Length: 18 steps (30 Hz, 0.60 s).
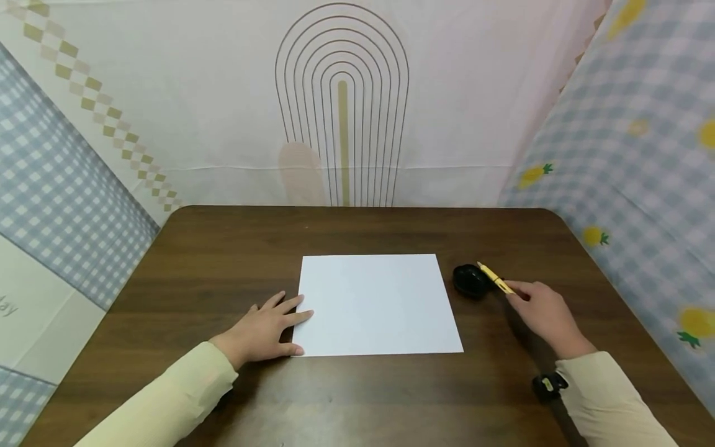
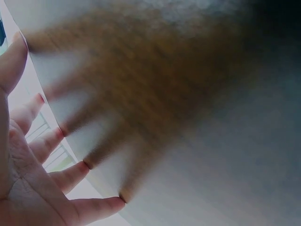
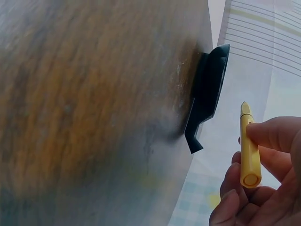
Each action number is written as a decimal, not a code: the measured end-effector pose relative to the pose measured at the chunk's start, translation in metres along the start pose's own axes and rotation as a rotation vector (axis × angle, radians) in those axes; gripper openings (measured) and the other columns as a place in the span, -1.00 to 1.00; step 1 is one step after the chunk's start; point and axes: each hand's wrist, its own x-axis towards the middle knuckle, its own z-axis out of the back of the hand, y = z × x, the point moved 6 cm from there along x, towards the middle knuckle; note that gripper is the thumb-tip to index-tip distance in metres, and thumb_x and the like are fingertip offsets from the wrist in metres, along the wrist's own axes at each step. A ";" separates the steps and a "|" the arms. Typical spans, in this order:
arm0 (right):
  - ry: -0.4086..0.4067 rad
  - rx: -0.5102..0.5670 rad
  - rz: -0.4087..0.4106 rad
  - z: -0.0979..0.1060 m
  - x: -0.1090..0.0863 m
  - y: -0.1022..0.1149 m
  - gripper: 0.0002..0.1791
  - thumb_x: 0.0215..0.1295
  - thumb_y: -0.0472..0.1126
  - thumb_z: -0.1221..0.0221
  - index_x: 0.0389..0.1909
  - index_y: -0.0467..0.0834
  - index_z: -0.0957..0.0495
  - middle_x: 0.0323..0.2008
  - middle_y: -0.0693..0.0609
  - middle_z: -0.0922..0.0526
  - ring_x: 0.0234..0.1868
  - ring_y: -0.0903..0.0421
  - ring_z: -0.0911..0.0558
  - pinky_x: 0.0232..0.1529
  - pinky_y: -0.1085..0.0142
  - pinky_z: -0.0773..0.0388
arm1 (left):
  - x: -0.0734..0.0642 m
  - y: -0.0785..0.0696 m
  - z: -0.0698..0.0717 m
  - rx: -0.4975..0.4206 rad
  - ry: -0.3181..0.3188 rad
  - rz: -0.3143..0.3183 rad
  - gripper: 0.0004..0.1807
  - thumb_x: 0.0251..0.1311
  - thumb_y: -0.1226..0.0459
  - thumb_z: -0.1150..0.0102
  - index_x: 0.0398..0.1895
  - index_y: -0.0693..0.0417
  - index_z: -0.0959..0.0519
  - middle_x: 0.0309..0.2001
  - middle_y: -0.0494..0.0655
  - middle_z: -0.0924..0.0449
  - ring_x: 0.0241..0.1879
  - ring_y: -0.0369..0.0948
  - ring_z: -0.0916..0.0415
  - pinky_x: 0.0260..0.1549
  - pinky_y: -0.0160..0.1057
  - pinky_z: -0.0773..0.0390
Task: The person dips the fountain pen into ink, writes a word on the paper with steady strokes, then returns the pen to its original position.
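Observation:
A white sheet of paper (image 1: 380, 304) lies flat near the middle of the brown table. My left hand (image 1: 262, 332) spreads its straight fingers over the sheet's left edge; in the left wrist view the fingertips (image 2: 115, 203) press down on the surface. To the right of the paper, my right hand (image 1: 547, 313) pinches a yellow pen (image 1: 496, 277) between thumb and fingers. Its narrow tip points away from me, as the right wrist view of the pen (image 3: 250, 155) shows. Beside the pen's tip sits a small black dish (image 1: 470, 281), with a short bent handle on its near side.
The brown table (image 1: 234, 239) has rounded far corners. Behind it hangs a white cloth (image 1: 212, 93) with printed arches. Blue checked cloths, one on the left (image 1: 61, 161) and one on the right (image 1: 642, 143), flank the table. A black band with a small device (image 1: 550, 385) is at the right wrist.

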 end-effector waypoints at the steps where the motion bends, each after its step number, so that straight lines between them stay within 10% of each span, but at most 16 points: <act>1: -0.002 -0.004 0.004 0.000 0.000 0.001 -0.53 0.43 -0.13 -0.05 0.22 -0.35 -0.46 -0.15 -0.34 -0.55 -0.49 0.04 -0.33 -0.53 0.24 -0.22 | 0.000 0.000 0.000 -0.001 0.002 0.001 -0.22 0.10 -0.15 -0.27 0.41 -0.21 -0.33 0.48 0.02 -0.09 0.44 0.23 0.06 0.07 0.52 -0.12; 18: 0.034 0.027 0.000 -0.002 -0.001 0.010 -0.59 0.39 -0.20 -0.11 0.14 -0.37 -0.52 -0.34 -0.17 -0.56 -0.60 0.09 -0.30 -0.60 0.25 -0.25 | -0.001 0.003 -0.001 -0.009 0.018 0.013 -0.21 0.10 -0.16 -0.26 0.42 -0.23 -0.31 0.49 -0.01 -0.06 0.45 0.23 0.09 0.09 0.52 -0.10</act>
